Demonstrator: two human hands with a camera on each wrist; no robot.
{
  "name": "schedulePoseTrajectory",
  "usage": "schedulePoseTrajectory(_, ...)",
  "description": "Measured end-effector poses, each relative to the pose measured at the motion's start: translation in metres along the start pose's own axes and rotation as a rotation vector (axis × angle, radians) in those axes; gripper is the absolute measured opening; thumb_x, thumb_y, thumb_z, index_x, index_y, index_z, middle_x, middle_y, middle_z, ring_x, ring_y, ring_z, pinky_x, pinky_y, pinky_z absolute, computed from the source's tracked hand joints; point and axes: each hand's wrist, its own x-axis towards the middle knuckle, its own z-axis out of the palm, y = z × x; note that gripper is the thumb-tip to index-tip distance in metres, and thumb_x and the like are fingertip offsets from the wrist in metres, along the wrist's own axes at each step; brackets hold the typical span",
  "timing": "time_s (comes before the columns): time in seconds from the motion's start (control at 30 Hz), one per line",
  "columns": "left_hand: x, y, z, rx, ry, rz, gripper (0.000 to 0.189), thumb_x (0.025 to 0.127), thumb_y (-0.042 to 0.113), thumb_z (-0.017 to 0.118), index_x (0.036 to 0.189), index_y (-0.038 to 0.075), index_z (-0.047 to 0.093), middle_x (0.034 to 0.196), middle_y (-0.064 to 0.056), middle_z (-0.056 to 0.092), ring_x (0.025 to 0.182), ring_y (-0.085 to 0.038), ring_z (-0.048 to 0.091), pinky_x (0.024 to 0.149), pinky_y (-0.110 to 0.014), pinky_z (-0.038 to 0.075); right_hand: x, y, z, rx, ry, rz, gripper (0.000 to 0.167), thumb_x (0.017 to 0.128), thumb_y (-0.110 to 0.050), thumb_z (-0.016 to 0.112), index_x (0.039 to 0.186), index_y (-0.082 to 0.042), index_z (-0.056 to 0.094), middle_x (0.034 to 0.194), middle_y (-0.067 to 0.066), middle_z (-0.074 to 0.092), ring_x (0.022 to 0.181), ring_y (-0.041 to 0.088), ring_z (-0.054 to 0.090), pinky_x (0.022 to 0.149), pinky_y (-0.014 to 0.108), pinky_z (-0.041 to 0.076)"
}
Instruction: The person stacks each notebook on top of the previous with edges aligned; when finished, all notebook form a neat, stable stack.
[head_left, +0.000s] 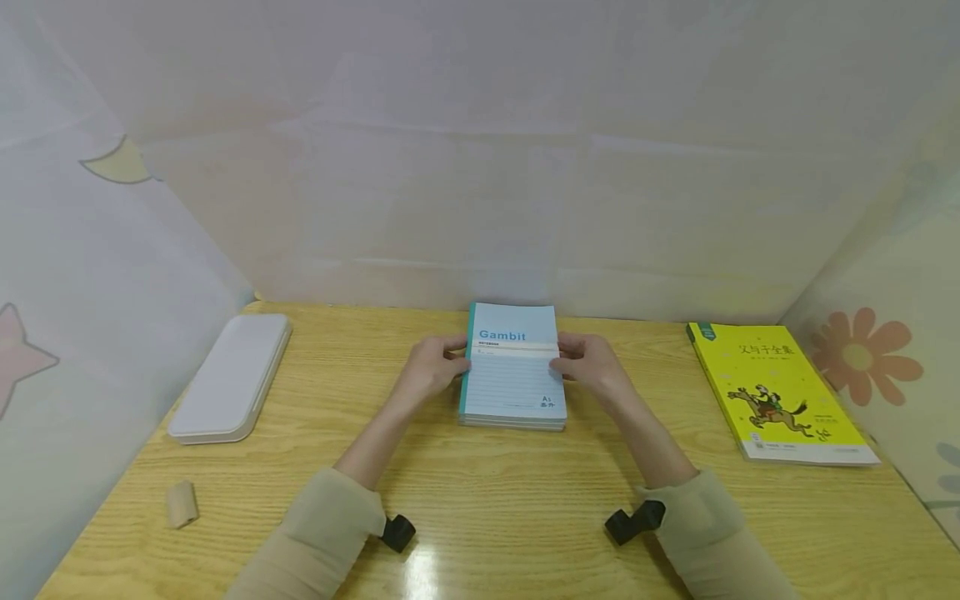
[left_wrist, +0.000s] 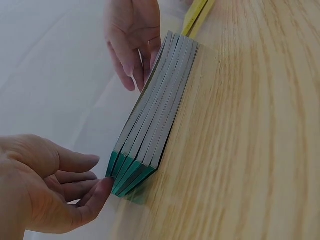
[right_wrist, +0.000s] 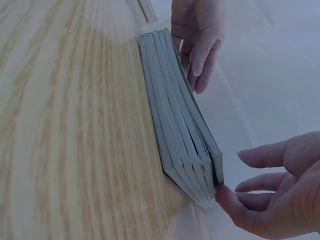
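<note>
A stack of several notebooks, with a light blue "Gambit" cover and green spines, lies on the table between my two hands. My left hand is at its spine side; in the left wrist view a fingertip touches the green corner while the thumb stands apart from the stack. On the opposite side is my right hand. The right wrist view shows one of its fingertips against the page edges, with the thumb held away. The top notebook sits slightly lifted from those below at its near page corner.
On the wooden table, a white flat case lies at the left, with a small beige block nearer me. A yellow book lies at the right. Pale curtains stand behind the table and at both sides.
</note>
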Motion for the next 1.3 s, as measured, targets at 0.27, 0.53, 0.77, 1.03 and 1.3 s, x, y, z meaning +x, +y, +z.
schedulePoseTrajectory(0.27, 0.0018, -0.0008, 0.0017, 0.021, 0.001, 0.033, 0.049, 0.106, 0.019, 0.055, 0.152, 0.004, 0.048, 0.151, -0.016, 0.057, 0.125, -0.025, 0.063, 0.094, -0.036, 0.058, -0.0011, -0.0005, -0.0005, -0.074, -0.016, 0.007, 0.052, 0.101, -0.008, 0.062, 0.15, 0.002, 0.049, 0.152, 0.02, 0.054, 0.138, 0.035, 0.054, 0.114, 0.048, 0.049)
schedulePoseTrajectory(0.53, -0.0009, 0.0015, 0.0016, 0.039, -0.013, 0.061, 0.051, 0.106, 0.021, 0.055, 0.153, 0.003, 0.046, 0.154, -0.014, 0.054, 0.111, -0.021, 0.062, 0.086, -0.03, 0.053, -0.0019, -0.0019, 0.0003, -0.169, -0.052, -0.003, 0.048, 0.102, -0.017, 0.06, 0.147, 0.001, 0.054, 0.155, 0.02, 0.051, 0.141, 0.036, 0.051, 0.113, 0.05, 0.049)
schedulePoseTrajectory(0.77, 0.0, 0.0005, 0.001, 0.023, -0.015, 0.069, 0.051, 0.105, 0.018, 0.055, 0.154, 0.006, 0.046, 0.13, -0.019, 0.069, 0.065, -0.019, 0.053, 0.053, -0.022, 0.039, -0.003, -0.0026, 0.0, -0.182, -0.062, -0.024, 0.046, 0.104, -0.017, 0.057, 0.146, 0.0, 0.055, 0.146, 0.019, 0.06, 0.133, 0.034, 0.058, 0.107, 0.046, 0.054)
schedulePoseTrajectory(1.03, 0.0005, -0.0019, 0.0016, 0.038, -0.015, 0.059, 0.051, 0.106, 0.017, 0.053, 0.156, 0.01, 0.045, 0.138, -0.02, 0.066, 0.093, -0.03, 0.068, 0.056, -0.023, 0.044, -0.0033, 0.0, 0.0013, -0.184, -0.076, -0.032, 0.046, 0.105, -0.018, 0.055, 0.147, -0.001, 0.054, 0.146, 0.019, 0.06, 0.134, 0.033, 0.057, 0.109, 0.048, 0.051)
schedulePoseTrajectory(1.3, 0.0006, 0.0004, 0.0005, 0.041, -0.02, 0.033, 0.051, 0.106, 0.019, 0.052, 0.156, 0.011, 0.046, 0.148, -0.016, 0.06, 0.119, -0.029, 0.066, 0.071, -0.024, 0.052, -0.0012, -0.0027, 0.0009, -0.224, -0.06, -0.052, 0.025, 0.104, -0.019, 0.057, 0.117, 0.002, 0.063, 0.123, 0.017, 0.065, 0.109, 0.026, 0.056, 0.087, 0.033, 0.048)
